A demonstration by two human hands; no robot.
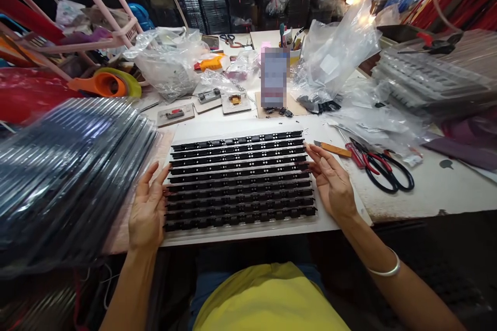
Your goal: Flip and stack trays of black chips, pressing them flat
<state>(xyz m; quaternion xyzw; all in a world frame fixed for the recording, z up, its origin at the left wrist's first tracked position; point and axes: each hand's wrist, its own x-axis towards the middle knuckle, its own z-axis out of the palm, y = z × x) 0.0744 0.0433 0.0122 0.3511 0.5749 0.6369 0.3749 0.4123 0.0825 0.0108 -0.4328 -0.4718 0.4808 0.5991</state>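
Note:
A clear plastic tray (297,219) lies in front of me on a white sheet, filled with several rows of black strip-like parts (217,169). Small pins and light dots show along the rows. My left hand (146,209) grips the tray's left edge, thumb and fingers at its side. At the opposite edge, my right hand (330,181) holds the tray with its fingertips; part of them is hidden by the tray's end. Beyond my right hand lie an orange-handled cutter (336,150) and black-handled scissors (390,173).
Stacked clear trays with dark strips (73,181) crowd the left. Small fixture blocks (175,114) and a phone-like blurred object (274,77) stand behind the tray. Plastic bags (334,57) and more clear trays (435,72) fill the right back. A red-handled screwdriver (354,156) lies beside the scissors.

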